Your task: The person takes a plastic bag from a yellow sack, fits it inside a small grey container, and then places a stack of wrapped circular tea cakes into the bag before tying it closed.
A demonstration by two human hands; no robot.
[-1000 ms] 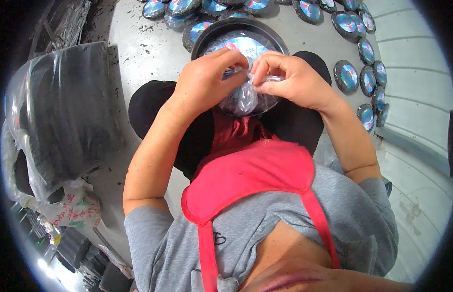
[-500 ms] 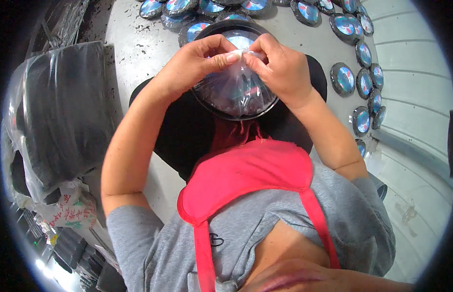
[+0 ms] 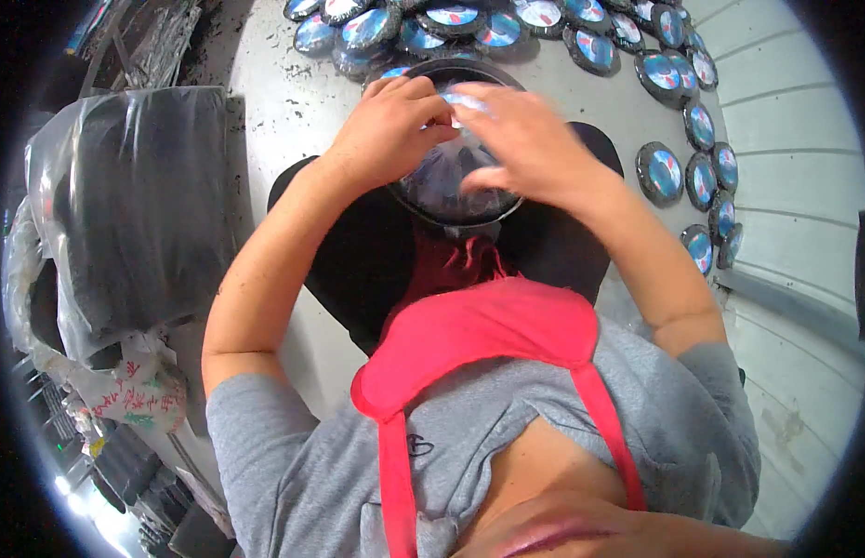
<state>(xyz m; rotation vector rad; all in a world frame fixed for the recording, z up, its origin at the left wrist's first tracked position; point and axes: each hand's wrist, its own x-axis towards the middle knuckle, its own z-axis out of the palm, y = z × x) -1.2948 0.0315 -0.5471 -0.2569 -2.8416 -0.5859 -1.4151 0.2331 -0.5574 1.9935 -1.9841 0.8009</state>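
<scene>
Wrap [image 3: 442,181] lies in the tub [image 3: 455,222], gathering it seemingly the step in hand, left hand [image 3: 386,126] narrow, apparently pinching it, right hand [image 3: 527,138] wide, the next move likely calling for both.

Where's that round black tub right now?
In the head view, the round black tub is at upper middle, between the person's black-clad knees and just beyond the red apron, with the left hand and right hand over it.
</scene>
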